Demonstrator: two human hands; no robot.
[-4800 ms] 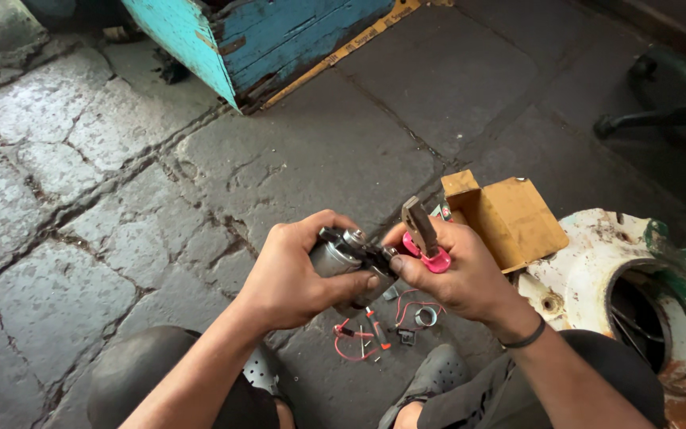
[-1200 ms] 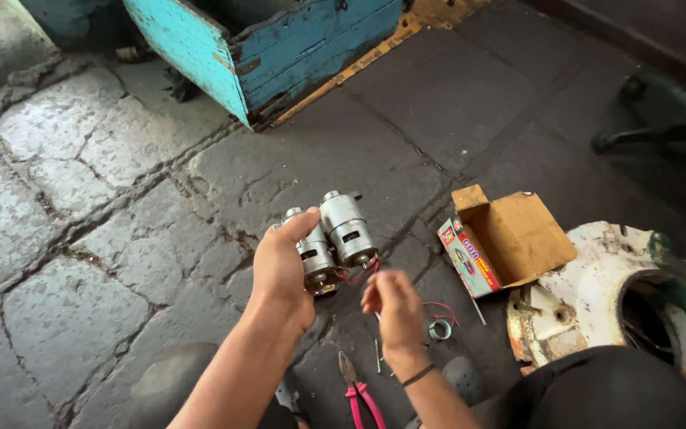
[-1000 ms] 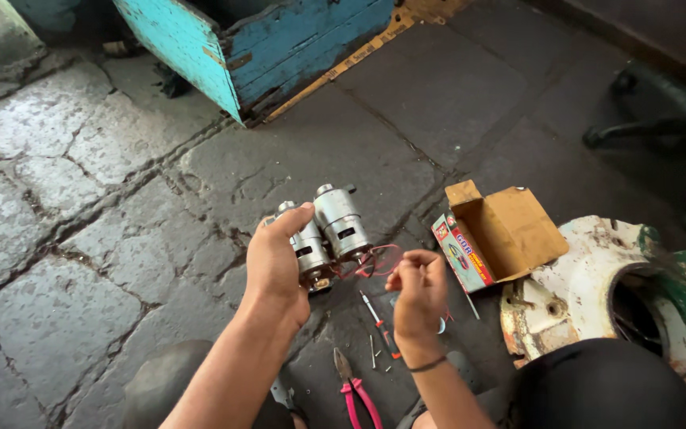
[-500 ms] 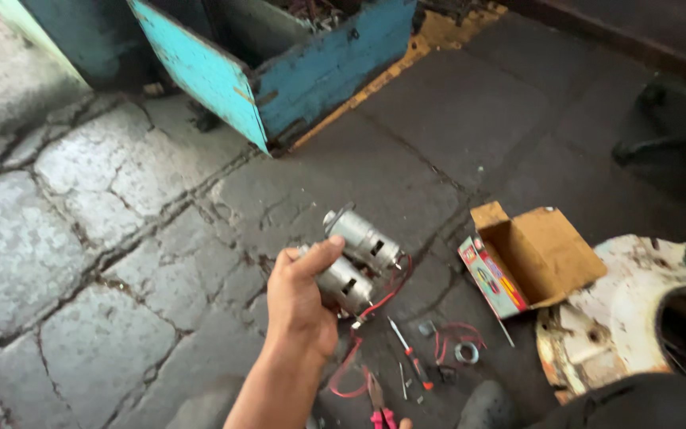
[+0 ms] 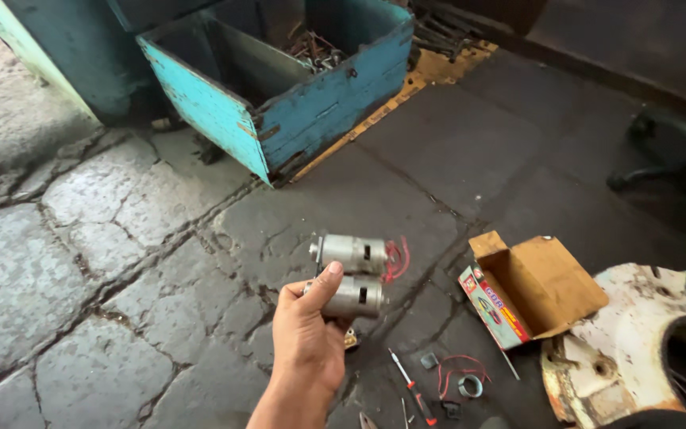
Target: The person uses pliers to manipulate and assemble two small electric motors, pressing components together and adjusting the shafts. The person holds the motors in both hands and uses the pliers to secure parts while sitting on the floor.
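My left hand [image 5: 307, 342] is raised over the stone floor and grips a pair of silver cylindrical motors [image 5: 352, 274], one above the other, lying sideways. My thumb rests on the lower motor [image 5: 356, 299]. Red wires [image 5: 395, 260] curl from the right end of the upper motor [image 5: 351, 253]. My right hand is out of view. On the floor below lie a small red-handled screwdriver [image 5: 411, 388], a loop of red wire [image 5: 459, 371] and a small ring [image 5: 470, 387].
An open cardboard box [image 5: 545, 282] lies on the floor to the right, next to a worn white round metal housing [image 5: 637, 342]. A battered blue crate [image 5: 279, 87] holding metal parts stands at the back. The floor is cracked stone slabs.
My right hand has dropped out of view. The motors have turned from upright to lying sideways in my left hand, and the view has tilted up toward the blue crate.
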